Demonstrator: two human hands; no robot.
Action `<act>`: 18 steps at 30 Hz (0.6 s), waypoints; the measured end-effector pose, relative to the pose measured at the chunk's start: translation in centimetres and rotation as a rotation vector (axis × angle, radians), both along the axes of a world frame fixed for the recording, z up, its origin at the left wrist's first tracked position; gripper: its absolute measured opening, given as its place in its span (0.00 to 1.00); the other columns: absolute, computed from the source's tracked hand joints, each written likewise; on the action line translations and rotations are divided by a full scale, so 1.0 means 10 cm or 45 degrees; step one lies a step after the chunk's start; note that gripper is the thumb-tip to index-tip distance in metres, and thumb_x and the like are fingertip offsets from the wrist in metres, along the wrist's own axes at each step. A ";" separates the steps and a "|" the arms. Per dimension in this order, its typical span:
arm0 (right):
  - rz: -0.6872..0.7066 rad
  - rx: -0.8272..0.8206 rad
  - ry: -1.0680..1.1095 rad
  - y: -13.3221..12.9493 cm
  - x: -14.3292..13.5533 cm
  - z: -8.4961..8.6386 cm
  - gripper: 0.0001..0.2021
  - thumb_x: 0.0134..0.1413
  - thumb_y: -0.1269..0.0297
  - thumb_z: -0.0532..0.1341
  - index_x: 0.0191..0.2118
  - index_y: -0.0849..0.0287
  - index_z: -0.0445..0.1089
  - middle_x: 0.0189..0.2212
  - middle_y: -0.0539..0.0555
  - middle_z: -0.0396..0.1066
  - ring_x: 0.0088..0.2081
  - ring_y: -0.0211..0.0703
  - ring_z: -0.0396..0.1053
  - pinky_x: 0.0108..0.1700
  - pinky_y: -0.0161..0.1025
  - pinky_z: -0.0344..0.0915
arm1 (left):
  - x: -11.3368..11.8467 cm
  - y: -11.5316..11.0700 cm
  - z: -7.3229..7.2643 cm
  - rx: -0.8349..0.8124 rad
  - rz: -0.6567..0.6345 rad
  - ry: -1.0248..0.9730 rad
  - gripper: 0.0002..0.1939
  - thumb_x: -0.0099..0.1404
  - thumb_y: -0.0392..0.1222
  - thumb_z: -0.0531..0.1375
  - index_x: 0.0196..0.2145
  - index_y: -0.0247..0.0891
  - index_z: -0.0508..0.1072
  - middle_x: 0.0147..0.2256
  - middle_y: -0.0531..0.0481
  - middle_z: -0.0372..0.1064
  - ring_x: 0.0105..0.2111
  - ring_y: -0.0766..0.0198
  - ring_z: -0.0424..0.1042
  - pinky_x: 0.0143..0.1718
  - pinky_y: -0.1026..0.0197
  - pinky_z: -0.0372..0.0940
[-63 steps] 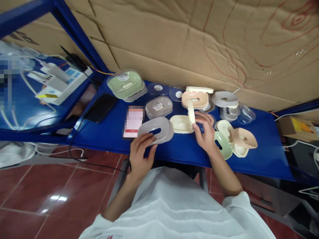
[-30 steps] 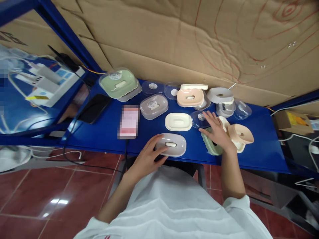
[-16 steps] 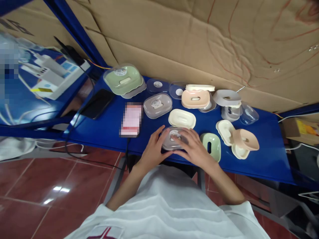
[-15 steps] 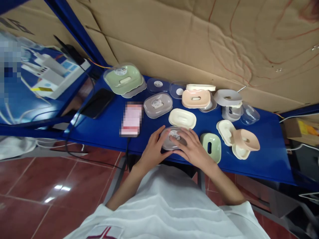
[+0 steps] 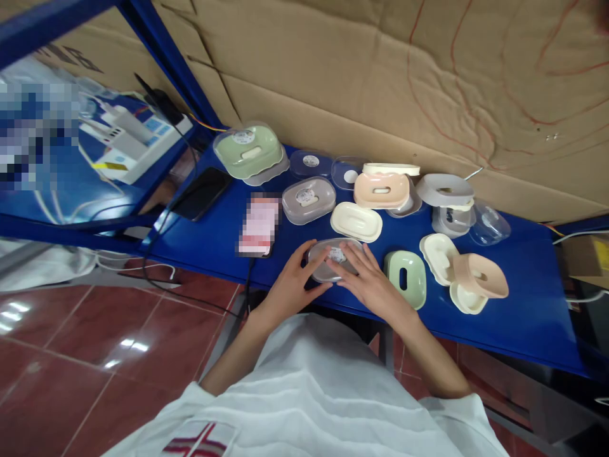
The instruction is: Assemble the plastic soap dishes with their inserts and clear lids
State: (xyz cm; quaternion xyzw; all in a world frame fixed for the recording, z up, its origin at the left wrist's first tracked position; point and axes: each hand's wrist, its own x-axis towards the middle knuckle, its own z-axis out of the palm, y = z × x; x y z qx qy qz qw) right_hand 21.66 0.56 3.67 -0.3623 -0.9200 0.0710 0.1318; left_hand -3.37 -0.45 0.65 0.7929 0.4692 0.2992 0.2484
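On the table's front edge sits a grey soap box (image 5: 324,271) with a clear lid and a round white label. My left hand (image 5: 291,283) curves round its left side, the thumb near the front edge. Across the lid and right side lies my right hand (image 5: 371,283), its fingers spread over the top and its thumb at the front. A cream soap tray (image 5: 356,221) lies just behind the box. To the right, a green slotted soap tray (image 5: 415,270) stands tilted. The fingers partly cover the lid.
Another lidded grey soap box (image 5: 309,206), a phone (image 5: 258,222) and a dark phone (image 5: 202,193) lie left. Green (image 5: 252,152) and peach (image 5: 380,190) soap boxes stand along the cardboard wall (image 5: 333,82). A peach tray (image 5: 480,275) rests on cream parts at right.
The view has shifted slightly, so the table things appear further right. My right-hand fingers have spread a little on the lid. Both hands stay at the grey soap box.
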 end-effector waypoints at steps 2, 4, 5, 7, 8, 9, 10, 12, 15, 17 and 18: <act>-0.023 0.019 0.030 0.03 0.01 -0.01 0.35 0.72 0.66 0.62 0.77 0.47 0.52 0.77 0.62 0.51 0.78 0.57 0.43 0.76 0.67 0.50 | 0.01 0.01 0.02 -0.022 -0.005 0.010 0.42 0.71 0.47 0.67 0.76 0.53 0.54 0.74 0.36 0.49 0.74 0.43 0.55 0.70 0.40 0.63; -0.045 0.033 0.032 0.04 0.02 -0.02 0.34 0.71 0.65 0.63 0.77 0.45 0.53 0.77 0.61 0.51 0.79 0.60 0.41 0.76 0.68 0.50 | 0.02 0.02 0.02 -0.020 -0.008 0.030 0.42 0.71 0.48 0.68 0.76 0.53 0.54 0.75 0.37 0.48 0.75 0.43 0.54 0.70 0.40 0.62; -0.056 0.035 0.029 0.03 0.03 -0.03 0.34 0.71 0.65 0.63 0.77 0.45 0.53 0.77 0.61 0.50 0.79 0.61 0.40 0.76 0.68 0.51 | 0.03 0.02 0.01 -0.008 -0.005 0.042 0.42 0.71 0.48 0.68 0.76 0.53 0.54 0.75 0.36 0.49 0.74 0.43 0.54 0.70 0.39 0.62; -0.070 0.045 0.019 0.01 0.05 -0.04 0.35 0.70 0.64 0.64 0.77 0.44 0.53 0.78 0.61 0.48 0.79 0.61 0.39 0.75 0.66 0.54 | 0.03 0.02 -0.02 0.033 0.004 0.060 0.42 0.70 0.49 0.68 0.75 0.52 0.56 0.74 0.34 0.51 0.74 0.41 0.56 0.69 0.38 0.63; -0.075 0.055 0.011 0.01 0.06 -0.05 0.36 0.70 0.64 0.64 0.77 0.43 0.52 0.78 0.60 0.46 0.79 0.61 0.39 0.75 0.65 0.55 | 0.04 0.03 -0.03 0.056 0.010 0.065 0.42 0.70 0.50 0.68 0.75 0.51 0.57 0.73 0.33 0.52 0.73 0.41 0.57 0.68 0.37 0.64; -0.080 0.067 0.003 0.00 0.07 -0.06 0.37 0.70 0.64 0.64 0.78 0.42 0.50 0.79 0.60 0.44 0.79 0.61 0.39 0.76 0.65 0.55 | 0.03 0.03 -0.04 0.075 0.014 0.067 0.42 0.69 0.50 0.69 0.75 0.51 0.57 0.73 0.33 0.54 0.72 0.40 0.59 0.68 0.37 0.64; -0.082 0.079 -0.004 0.00 0.08 -0.08 0.38 0.70 0.64 0.65 0.78 0.41 0.49 0.79 0.59 0.43 0.79 0.61 0.39 0.76 0.66 0.54 | 0.03 0.04 -0.05 0.087 0.015 0.069 0.42 0.69 0.50 0.69 0.75 0.52 0.57 0.72 0.33 0.55 0.72 0.40 0.60 0.67 0.37 0.65; -0.073 0.089 -0.024 -0.01 0.07 -0.10 0.41 0.69 0.66 0.65 0.79 0.41 0.46 0.79 0.58 0.42 0.79 0.62 0.39 0.76 0.67 0.53 | 0.01 0.06 -0.07 0.099 0.005 0.069 0.43 0.69 0.49 0.69 0.75 0.52 0.57 0.73 0.34 0.55 0.71 0.41 0.61 0.67 0.38 0.66; -0.052 0.073 -0.052 0.00 0.05 -0.13 0.42 0.69 0.71 0.64 0.79 0.41 0.44 0.79 0.60 0.44 0.79 0.61 0.40 0.76 0.68 0.51 | -0.01 0.09 -0.10 0.127 -0.017 0.066 0.42 0.69 0.50 0.69 0.75 0.52 0.58 0.73 0.34 0.54 0.72 0.42 0.61 0.66 0.38 0.67; -0.057 0.056 -0.046 0.02 0.04 -0.11 0.40 0.70 0.70 0.63 0.79 0.42 0.44 0.78 0.60 0.45 0.79 0.61 0.41 0.76 0.69 0.51 | -0.01 0.10 -0.10 0.142 -0.010 0.055 0.39 0.69 0.50 0.69 0.73 0.51 0.60 0.72 0.34 0.56 0.71 0.41 0.62 0.65 0.38 0.68; -0.049 0.044 -0.030 0.03 0.04 -0.08 0.40 0.71 0.68 0.63 0.79 0.43 0.44 0.78 0.61 0.45 0.79 0.61 0.41 0.75 0.69 0.52 | -0.01 0.10 -0.09 0.142 -0.001 0.044 0.38 0.69 0.50 0.69 0.73 0.50 0.62 0.72 0.35 0.57 0.70 0.42 0.63 0.65 0.39 0.69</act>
